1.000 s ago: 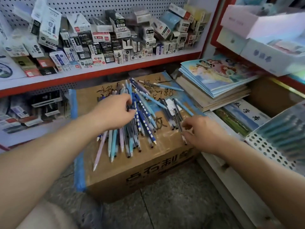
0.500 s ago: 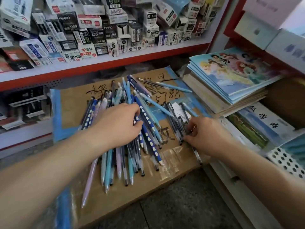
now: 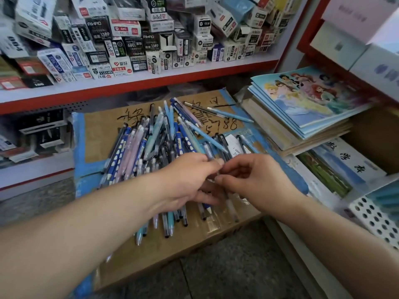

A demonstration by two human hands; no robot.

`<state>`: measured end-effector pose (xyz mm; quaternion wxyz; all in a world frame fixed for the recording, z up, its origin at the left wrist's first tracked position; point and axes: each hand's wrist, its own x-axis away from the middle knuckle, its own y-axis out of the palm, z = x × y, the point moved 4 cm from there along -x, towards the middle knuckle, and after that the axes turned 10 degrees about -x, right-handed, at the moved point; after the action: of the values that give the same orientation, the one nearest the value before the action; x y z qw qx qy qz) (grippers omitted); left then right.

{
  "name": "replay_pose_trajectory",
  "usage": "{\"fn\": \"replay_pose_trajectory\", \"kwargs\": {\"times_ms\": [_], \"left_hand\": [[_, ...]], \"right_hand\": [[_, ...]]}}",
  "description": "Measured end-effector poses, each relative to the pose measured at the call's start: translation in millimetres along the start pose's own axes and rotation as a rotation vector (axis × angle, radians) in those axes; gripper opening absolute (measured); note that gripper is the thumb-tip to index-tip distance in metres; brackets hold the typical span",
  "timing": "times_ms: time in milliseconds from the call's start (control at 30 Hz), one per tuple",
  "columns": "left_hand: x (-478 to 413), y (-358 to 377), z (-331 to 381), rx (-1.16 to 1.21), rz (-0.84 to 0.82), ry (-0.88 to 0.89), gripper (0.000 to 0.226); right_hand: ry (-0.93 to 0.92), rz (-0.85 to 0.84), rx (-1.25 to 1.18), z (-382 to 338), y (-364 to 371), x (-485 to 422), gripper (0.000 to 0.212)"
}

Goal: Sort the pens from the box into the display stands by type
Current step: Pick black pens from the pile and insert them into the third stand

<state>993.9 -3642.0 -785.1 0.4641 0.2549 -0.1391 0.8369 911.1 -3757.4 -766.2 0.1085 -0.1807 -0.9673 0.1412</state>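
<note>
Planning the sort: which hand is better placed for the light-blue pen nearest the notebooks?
Probably the right hand: it sits on the side of that pen, while the left hand grips pens.

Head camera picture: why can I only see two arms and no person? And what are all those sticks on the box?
The camera sits on a person's head and looks down, so you see only their own arms. There is no machine here. The left hand and the right hand reach over a brown cardboard box with blue tape. The sticks are a pile of blue, pink and dark plastic pens lying on its top. The left hand's fingers curl round some pens; the right hand's fingertips meet it there, but I cannot tell whether they pinch one. Behind stands a white and red shelf of small pen cartons, and to the right a stack of thin notebooks with a cartoon cover.
</note>
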Motion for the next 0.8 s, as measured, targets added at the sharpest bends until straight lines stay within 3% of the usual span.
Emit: {"fn": "replay_pose_trajectory", "kwargs": {"times_ms": [67, 200, 267, 467, 567, 667, 800], "left_hand": [[0, -2, -4, 0.033, 0.037, -0.008, 0.020], [-2, -15, -12, -0.017, 0.076, -0.051, 0.016], [-2, -18, -15, -0.020, 0.064, -0.057, 0.013], [-3, -21, -15, 0.006, 0.066, -0.042, 0.018], [-4, -18, -15, 0.035, 0.076, -0.014, 0.021], [-4, -13, -13, 0.099, 0.034, 0.018, 0.023], [-4, -11, -10, 0.133, 0.030, 0.030, 0.020]], "right_hand": [[0.024, 0.005, 0.085, 7, -4, -4, 0.003], [0.076, 0.275, 0.682, 30, -44, -25, 0.009], [0.140, 0.254, 0.766, 36, -48, -29, 0.016], [0.241, 0.172, 0.730, 35, -45, -30, 0.005], [0.216, 0.169, 0.513, 26, -44, -24, 0.009], [0.157, 0.024, 0.172, 12, -21, -11, 0.005], [0.076, -0.111, 0.170, 10, 4, -3, 0.005]]}}
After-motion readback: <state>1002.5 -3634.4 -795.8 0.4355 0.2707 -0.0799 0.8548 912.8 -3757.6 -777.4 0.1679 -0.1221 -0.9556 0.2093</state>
